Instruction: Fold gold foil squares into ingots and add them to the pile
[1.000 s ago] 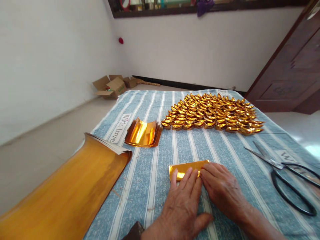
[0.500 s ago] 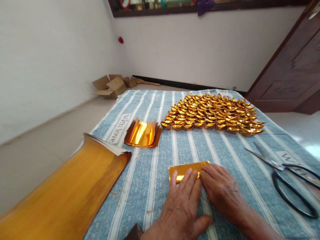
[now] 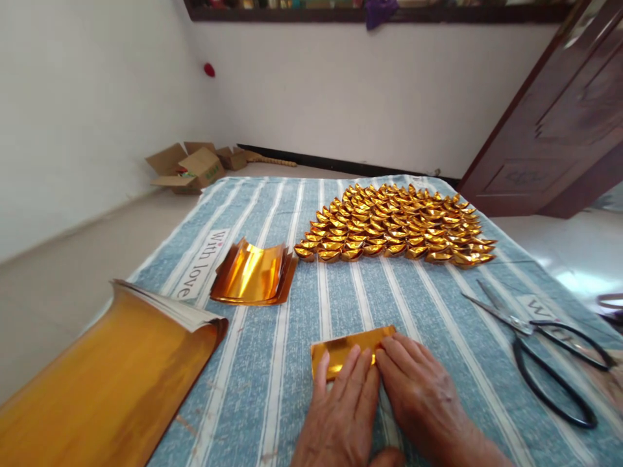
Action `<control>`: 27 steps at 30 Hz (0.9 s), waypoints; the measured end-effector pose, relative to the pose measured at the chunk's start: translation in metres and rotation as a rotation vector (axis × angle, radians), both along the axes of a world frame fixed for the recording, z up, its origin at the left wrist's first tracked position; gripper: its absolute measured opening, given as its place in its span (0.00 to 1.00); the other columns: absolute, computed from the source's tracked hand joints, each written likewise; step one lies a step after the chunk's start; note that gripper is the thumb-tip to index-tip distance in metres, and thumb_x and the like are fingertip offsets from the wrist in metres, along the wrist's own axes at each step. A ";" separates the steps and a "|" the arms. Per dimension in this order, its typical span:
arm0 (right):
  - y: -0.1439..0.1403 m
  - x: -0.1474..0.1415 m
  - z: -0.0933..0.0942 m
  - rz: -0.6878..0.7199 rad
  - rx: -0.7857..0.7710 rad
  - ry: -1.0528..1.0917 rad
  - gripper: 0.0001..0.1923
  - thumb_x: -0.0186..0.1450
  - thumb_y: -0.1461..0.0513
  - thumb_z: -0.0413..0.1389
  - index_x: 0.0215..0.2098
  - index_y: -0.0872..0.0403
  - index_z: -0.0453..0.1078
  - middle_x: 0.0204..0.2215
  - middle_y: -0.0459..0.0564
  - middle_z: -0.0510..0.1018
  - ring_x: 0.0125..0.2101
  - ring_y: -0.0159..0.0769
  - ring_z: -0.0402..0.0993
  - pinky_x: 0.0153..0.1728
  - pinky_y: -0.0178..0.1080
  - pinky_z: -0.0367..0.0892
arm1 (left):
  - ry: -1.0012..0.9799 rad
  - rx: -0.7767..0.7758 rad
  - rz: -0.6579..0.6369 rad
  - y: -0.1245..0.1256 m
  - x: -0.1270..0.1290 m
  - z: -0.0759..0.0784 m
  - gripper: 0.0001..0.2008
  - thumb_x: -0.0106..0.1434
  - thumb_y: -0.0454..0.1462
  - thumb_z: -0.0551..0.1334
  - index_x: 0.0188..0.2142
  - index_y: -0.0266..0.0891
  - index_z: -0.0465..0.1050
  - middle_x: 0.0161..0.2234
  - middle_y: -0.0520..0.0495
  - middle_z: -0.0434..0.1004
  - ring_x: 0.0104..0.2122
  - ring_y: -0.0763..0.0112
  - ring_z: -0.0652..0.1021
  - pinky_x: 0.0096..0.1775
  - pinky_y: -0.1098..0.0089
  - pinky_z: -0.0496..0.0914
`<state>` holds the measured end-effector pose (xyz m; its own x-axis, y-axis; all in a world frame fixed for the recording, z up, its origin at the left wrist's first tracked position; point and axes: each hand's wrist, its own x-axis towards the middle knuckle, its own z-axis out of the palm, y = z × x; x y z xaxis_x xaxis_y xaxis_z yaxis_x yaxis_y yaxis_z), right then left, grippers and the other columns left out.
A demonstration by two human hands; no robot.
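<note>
Seen from the head-worn camera, a person presses a folded piece of shiny gold paper (image 3: 333, 353) against a blue-and-white striped cloth (image 3: 257, 389) near the front of a table. The left hand (image 3: 341, 415) lies over the paper's near edge, its fingers stretched out and loosely spread, pressing down without grasping. The right hand (image 3: 421, 386) bears on the paper's right end, its fingers bent and held close together; whether they pinch the edge cannot be told. The two hands meet at the fingertips.

Beyond the paper, to its left, sits a small stack of curved gold sheets (image 3: 253, 272), just beside tightly packed rows of gold boat-shaped pieces (image 3: 394, 227) that spread across the far side of the cloth. A larger stack of gold sheets (image 3: 107, 383), curled at its far end, fills the near left. To the right lie black-handled scissors (image 3: 520, 325), blades parted. On the floor behind, an open cardboard box (image 3: 204, 165) stands by the wall (image 3: 331, 91).
</note>
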<state>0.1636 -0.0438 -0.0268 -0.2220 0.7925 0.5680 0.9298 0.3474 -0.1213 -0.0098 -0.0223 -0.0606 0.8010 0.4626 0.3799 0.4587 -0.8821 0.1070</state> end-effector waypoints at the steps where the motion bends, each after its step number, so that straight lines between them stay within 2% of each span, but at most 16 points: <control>1: 0.000 0.000 0.000 -0.010 0.005 -0.010 0.22 0.71 0.67 0.38 0.30 0.56 0.72 0.29 0.54 0.75 0.34 0.42 0.70 0.33 0.41 0.66 | -0.012 0.031 -0.002 0.001 0.000 -0.001 0.39 0.65 0.54 0.50 0.65 0.28 0.51 0.59 0.31 0.66 0.59 0.47 0.66 0.60 0.42 0.50; 6: 0.000 -0.001 -0.001 -0.030 0.045 -0.036 0.22 0.71 0.67 0.39 0.34 0.59 0.75 0.31 0.55 0.78 0.36 0.43 0.72 0.36 0.42 0.68 | -0.043 0.127 0.031 0.003 0.000 -0.010 0.38 0.67 0.57 0.43 0.63 0.28 0.57 0.58 0.33 0.68 0.60 0.49 0.64 0.62 0.43 0.44; 11: 0.001 0.000 0.000 -0.030 0.080 -0.055 0.23 0.71 0.67 0.39 0.34 0.60 0.75 0.32 0.56 0.79 0.37 0.43 0.73 0.37 0.42 0.69 | -0.055 0.111 0.008 0.005 0.000 -0.009 0.35 0.67 0.56 0.47 0.63 0.33 0.58 0.57 0.36 0.70 0.59 0.50 0.66 0.61 0.46 0.53; 18: -0.001 0.000 -0.002 -0.043 0.102 -0.077 0.21 0.70 0.68 0.40 0.36 0.60 0.76 0.34 0.56 0.81 0.39 0.44 0.74 0.40 0.43 0.68 | -0.061 0.122 0.021 0.004 -0.002 -0.018 0.34 0.67 0.55 0.47 0.63 0.33 0.59 0.59 0.36 0.68 0.62 0.50 0.62 0.62 0.44 0.48; 22: -0.002 -0.001 -0.001 -0.059 0.106 -0.085 0.21 0.69 0.70 0.40 0.36 0.59 0.76 0.35 0.55 0.81 0.40 0.44 0.75 0.43 0.44 0.67 | -0.045 0.129 0.012 0.004 -0.002 -0.012 0.35 0.67 0.55 0.48 0.61 0.30 0.60 0.59 0.35 0.66 0.63 0.50 0.60 0.63 0.43 0.41; 27: -0.002 -0.002 0.000 -0.066 0.084 -0.069 0.20 0.69 0.69 0.41 0.36 0.60 0.76 0.35 0.55 0.81 0.40 0.45 0.75 0.44 0.44 0.67 | -0.039 0.116 -0.002 0.005 -0.001 -0.002 0.34 0.66 0.54 0.51 0.60 0.28 0.62 0.59 0.34 0.66 0.63 0.49 0.59 0.64 0.43 0.39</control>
